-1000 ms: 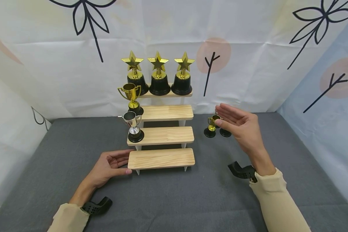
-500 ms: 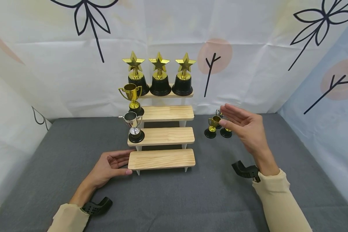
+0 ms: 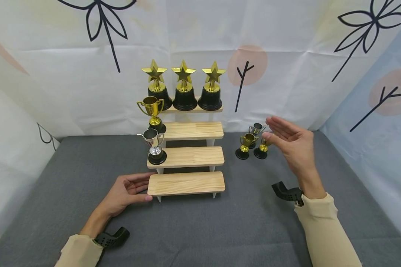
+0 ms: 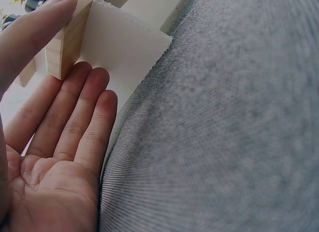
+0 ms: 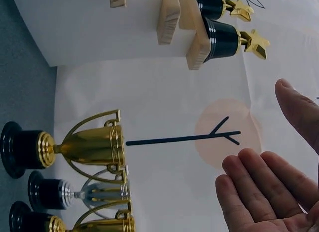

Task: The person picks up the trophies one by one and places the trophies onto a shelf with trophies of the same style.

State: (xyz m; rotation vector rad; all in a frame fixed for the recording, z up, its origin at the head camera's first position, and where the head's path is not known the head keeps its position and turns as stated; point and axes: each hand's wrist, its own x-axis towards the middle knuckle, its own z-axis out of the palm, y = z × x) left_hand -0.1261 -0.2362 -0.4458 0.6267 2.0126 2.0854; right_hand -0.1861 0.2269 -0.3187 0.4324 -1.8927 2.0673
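Note:
My left hand lies at the left end of the lowest step of a wooden tiered shelf, thumb at its front edge and fingers extended beside it. In the left wrist view the fingertips are right at the wood and its white support. My right hand, fingers straight and holding nothing, hovers over the right of a small trophy group. A gold cup trophy stands at the group's left, a second gold cup trophy is partly hidden by my thumb, and a silver cup trophy stands behind them.
Three gold star trophies line the top step. At the left end of the second step is a larger gold cup trophy, with a silver cup trophy on the third. A grey cloth covers the table; patterned fabric hangs behind.
My right hand has shifted right in the head view, uncovering more of the small cup trophies, which stay in place. The left hand keeps its position at the shelf.

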